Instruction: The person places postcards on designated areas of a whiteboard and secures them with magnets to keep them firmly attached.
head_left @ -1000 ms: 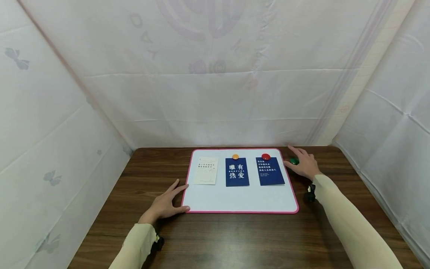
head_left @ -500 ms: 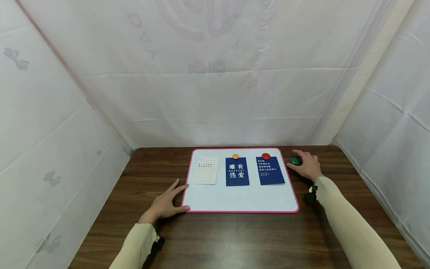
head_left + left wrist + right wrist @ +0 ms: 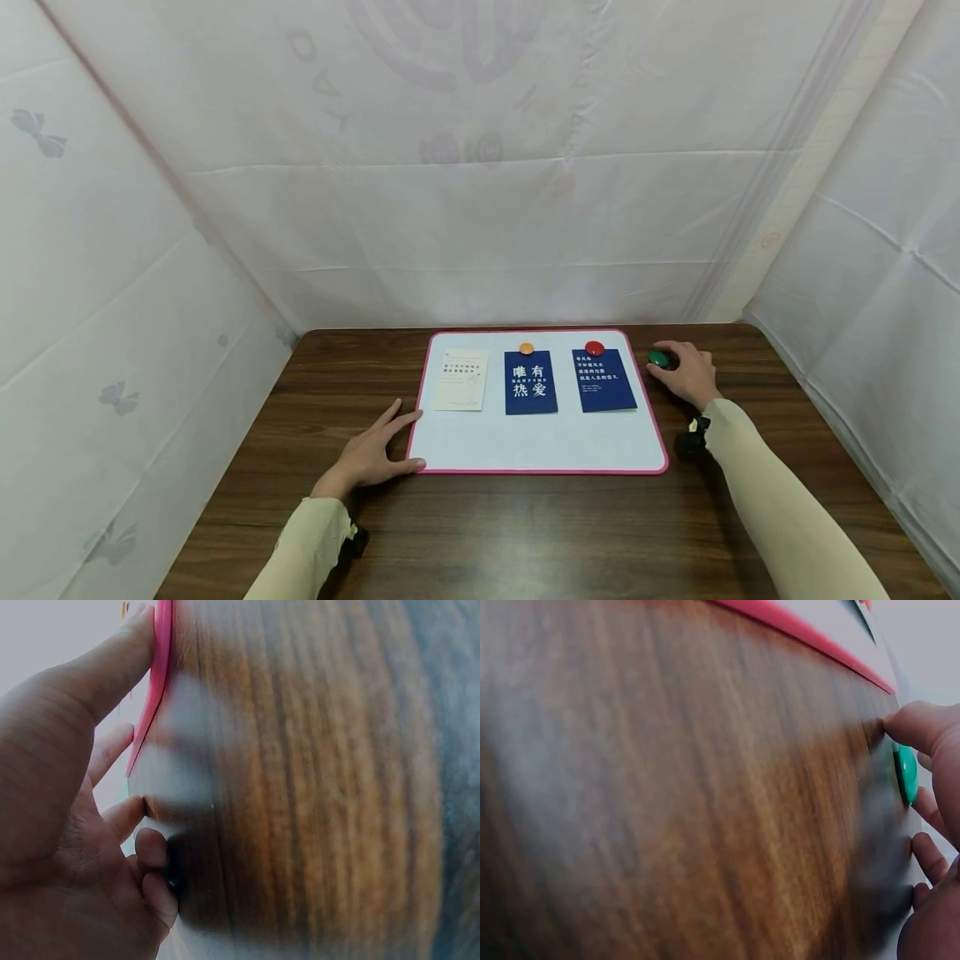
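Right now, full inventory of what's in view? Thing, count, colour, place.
whiteboard: 1, white with pink rim, flat on the table centre.
blue cards: 2, dark blue with white text, on the board, middle and right.
white card: 1, cream, on the board's left part, no magnet on it.
orange magnet: 1, on top edge of the middle card.
red magnet: 1, on top edge of the right card.
green magnet: 1, on the table right of the board.
table: 1, dark wood.
left hand: flat, touching the board's left edge.
right hand: fingers around the green magnet.
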